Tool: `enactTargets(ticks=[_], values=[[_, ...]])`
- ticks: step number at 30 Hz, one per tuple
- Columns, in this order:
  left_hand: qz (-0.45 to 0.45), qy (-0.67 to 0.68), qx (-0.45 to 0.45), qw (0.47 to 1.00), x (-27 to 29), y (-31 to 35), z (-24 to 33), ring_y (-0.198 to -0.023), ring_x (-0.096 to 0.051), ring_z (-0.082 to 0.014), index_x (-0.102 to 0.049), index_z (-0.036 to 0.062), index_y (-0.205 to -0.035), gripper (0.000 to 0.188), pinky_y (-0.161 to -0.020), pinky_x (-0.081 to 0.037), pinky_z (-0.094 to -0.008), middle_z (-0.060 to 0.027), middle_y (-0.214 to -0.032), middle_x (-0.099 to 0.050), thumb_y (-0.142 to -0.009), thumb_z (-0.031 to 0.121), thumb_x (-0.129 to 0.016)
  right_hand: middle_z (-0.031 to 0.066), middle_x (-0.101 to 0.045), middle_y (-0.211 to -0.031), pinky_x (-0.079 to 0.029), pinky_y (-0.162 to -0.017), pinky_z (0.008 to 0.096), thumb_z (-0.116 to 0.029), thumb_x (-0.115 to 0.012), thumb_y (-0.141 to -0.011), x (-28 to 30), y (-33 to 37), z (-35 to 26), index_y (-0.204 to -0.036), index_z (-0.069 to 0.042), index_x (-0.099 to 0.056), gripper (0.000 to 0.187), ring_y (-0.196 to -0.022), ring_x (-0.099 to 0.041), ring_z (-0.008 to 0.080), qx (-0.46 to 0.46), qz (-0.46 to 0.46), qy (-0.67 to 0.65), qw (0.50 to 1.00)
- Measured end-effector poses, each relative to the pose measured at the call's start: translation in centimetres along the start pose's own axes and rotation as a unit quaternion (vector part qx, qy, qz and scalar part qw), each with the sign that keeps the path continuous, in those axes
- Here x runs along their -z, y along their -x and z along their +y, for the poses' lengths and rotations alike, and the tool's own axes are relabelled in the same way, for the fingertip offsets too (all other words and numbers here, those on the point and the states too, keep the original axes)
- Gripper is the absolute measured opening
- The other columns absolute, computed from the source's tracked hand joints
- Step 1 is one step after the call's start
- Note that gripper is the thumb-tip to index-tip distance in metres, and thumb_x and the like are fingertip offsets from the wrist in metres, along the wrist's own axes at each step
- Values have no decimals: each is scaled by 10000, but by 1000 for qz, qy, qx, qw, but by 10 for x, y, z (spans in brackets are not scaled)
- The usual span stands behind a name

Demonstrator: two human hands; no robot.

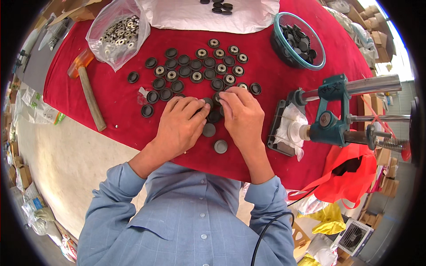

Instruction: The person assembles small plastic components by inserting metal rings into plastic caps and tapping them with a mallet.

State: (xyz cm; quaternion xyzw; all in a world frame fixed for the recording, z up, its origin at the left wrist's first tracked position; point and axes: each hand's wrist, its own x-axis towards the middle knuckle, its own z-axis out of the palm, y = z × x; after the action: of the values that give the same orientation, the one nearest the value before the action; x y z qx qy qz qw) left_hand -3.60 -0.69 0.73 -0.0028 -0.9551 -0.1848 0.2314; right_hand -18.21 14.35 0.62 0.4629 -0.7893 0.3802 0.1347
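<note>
My left hand [181, 124] is closed, its fingertips pinching a dark round cap [208, 102] at the near edge of a group of caps. Beside it, my right hand [242, 116] pinches another black round cap [216, 98], partly hidden by the fingers. Several black caps lie just beyond; some are bare, like this ring-shaped one [177, 86], and others have a shiny metal bearing [196, 76] set in the middle. Below my hands a dark cap [214, 117] and two flat grey discs, one nearer disc [220, 146] and one farther disc [209, 130], rest on the red cloth.
A clear bag [117, 37] of metal bearings stands at the far left, near a wooden-handled mallet [92, 97]. At the far right is a teal basin [320, 53] of black parts. A green hand press [330, 117] stands right. White sheeting [208, 20] covers the far edge.
</note>
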Motion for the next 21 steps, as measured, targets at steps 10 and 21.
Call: enactTargets(ticks=[10, 21], values=[[-12, 14, 25, 1000, 1, 6, 4, -1253, -656, -343, -740, 24, -1330, 472, -1099, -496, -508, -127, -1330, -687, -864, 70, -804, 64, -730, -1115, -583, -849, 434, -66, -761, -928, -9, 4, 3, -1071, -61, -757, 143, -991, -722, 294, 13, -37, 45, 998], [7, 26, 34, 999, 0, 6, 3, -1250, -664, -354, -746, 39, -1324, 466, -1087, -506, -518, -126, -1333, -698, -865, 62, -818, 129, -709, -1284, -541, -1045, 458, -101, -695, -901, 5, 17, -15, -1193, 3, -772, 319, -1136, -683, 307, 71, -103, 150, 981]])
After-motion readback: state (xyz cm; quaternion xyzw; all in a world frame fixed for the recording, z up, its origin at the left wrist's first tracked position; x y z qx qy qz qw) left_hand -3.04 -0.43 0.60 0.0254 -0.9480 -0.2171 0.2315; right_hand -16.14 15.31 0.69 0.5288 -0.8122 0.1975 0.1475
